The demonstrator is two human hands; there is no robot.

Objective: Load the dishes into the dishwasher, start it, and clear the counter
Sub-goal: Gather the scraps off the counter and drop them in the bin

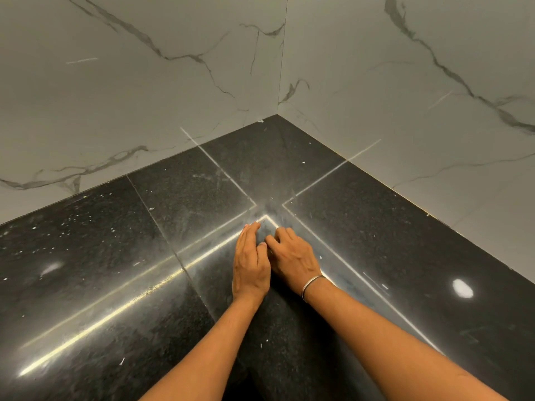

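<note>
Hands, left hand (251, 266) beside right hand (293, 257), rest on counter (115, 256).

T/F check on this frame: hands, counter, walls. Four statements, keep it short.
1. Both hands rest together on the black counter. True: left hand beside right hand.
2. The bracelet is on the left wrist. False: it is on the right wrist.
3. Plates are stacked in the corner. False: no dishes show, only small pale specks.
4. The walls are pale veined marble. True.
</note>
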